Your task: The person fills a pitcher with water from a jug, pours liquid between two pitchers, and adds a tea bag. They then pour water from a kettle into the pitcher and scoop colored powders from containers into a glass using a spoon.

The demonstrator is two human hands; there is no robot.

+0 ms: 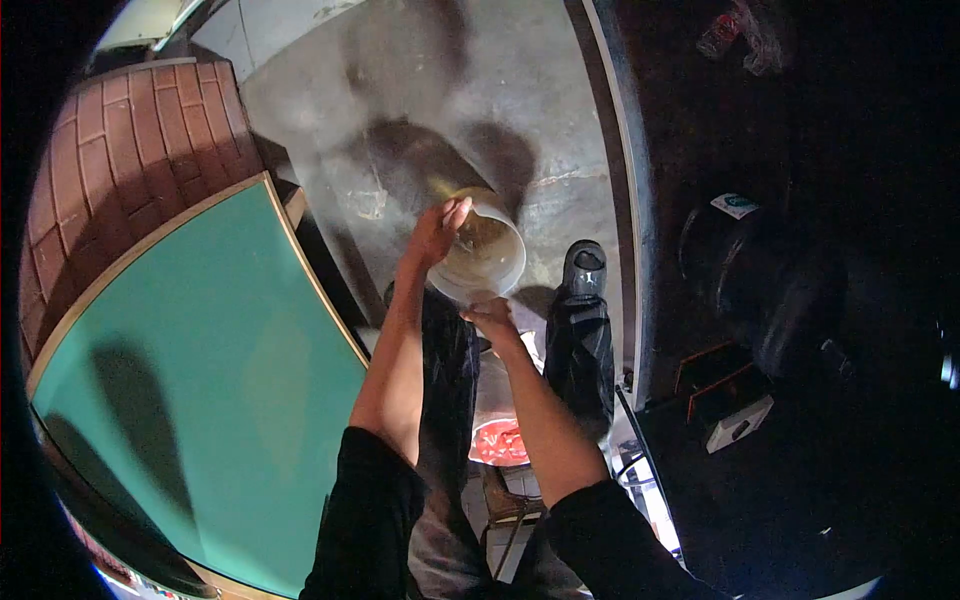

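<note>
A round, whitish plastic bucket (pixel 508 262) is held tilted above the concrete floor, its mouth facing me. Inside it looks brownish, but what that is I cannot make out. My left hand (pixel 436 232) is closed on the rim at the bucket's left side, thumb toward the far edge. Closed at the near, lower edge is my right hand (pixel 491 318), its fingers partly hidden under the bucket.
A green-topped table (pixel 200 360) with a wooden edge lies to the left, by a brick surface (pixel 130 150). Between my legs is a red and white bag (pixel 500 442). A white box (pixel 738 424) sits in the dark area at right.
</note>
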